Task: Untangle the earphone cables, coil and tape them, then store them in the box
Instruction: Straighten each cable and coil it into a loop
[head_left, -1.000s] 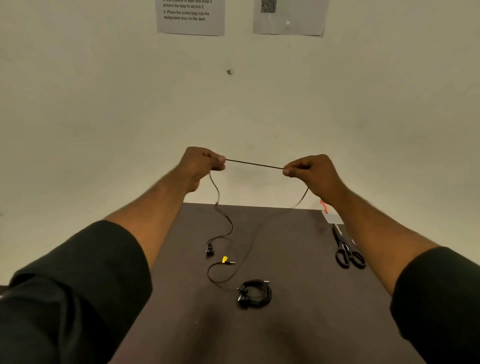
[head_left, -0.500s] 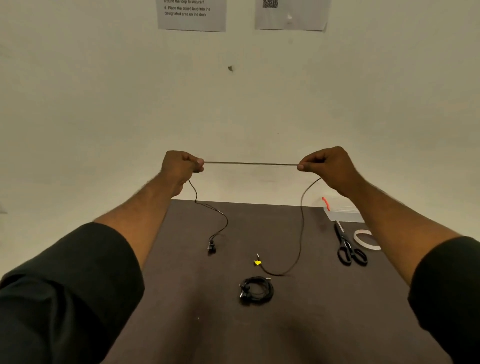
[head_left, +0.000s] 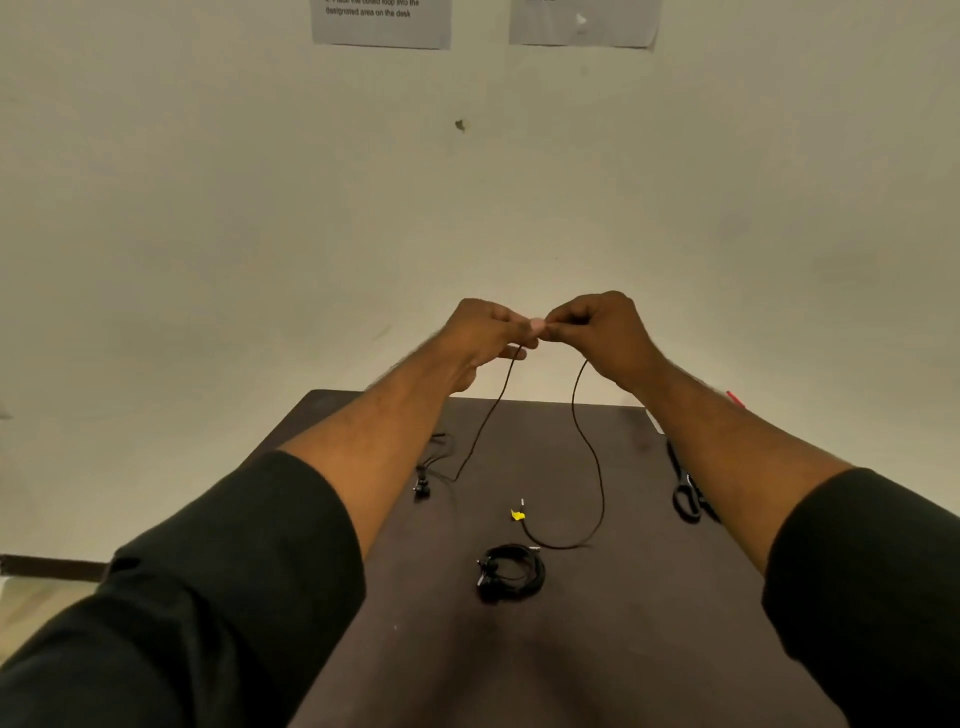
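A dark brown table (head_left: 597, 649) stood against a pale wall (head_left: 208, 208) bearing two paper notices cut off at the top. Above it, the left hand (head_left: 480, 332) and right hand (head_left: 597, 332) met, each pinching the black earphone cable (head_left: 587, 441), whose ends trailed onto the tabletop. A coiled earphone (head_left: 511, 571) lay nearer; the right forearm partly hid scissors (head_left: 685, 493)

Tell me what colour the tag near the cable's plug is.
Yellow tag, clearest in the head view.
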